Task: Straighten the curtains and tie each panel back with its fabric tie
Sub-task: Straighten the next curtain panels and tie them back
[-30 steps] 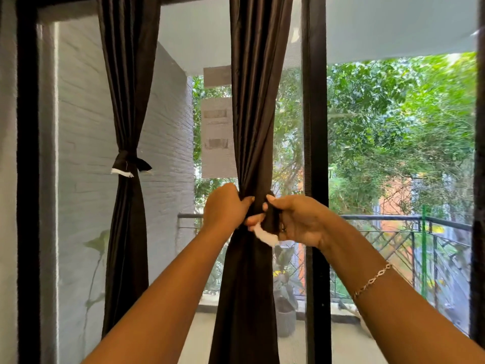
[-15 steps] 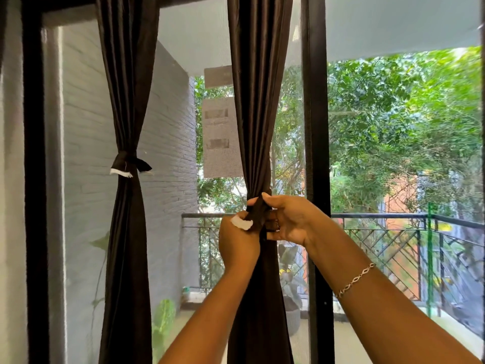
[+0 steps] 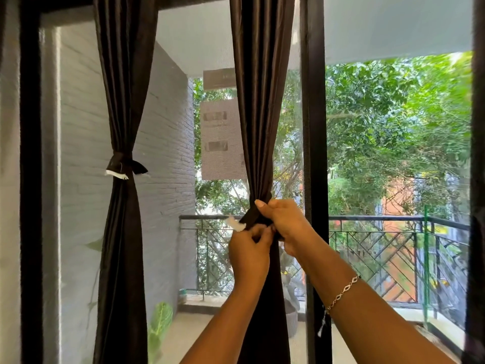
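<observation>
Lower now than a second ago, our left hand (image 3: 249, 254) sits just under the right hand (image 3: 286, 224).
We pinch the tie (image 3: 252, 218) with both hands, wrapped round the middle curtain (image 3: 259, 114); its white end (image 3: 236, 224) pokes left, seemingly not yet knotted.

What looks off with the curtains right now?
The left tie on the left panel has a frayed white end poking out under its knot. The middle tie, pinched by the left hand and right hand on the middle panel, shows the same white end and sits lower than the left one. Nothing else stands out.
</observation>
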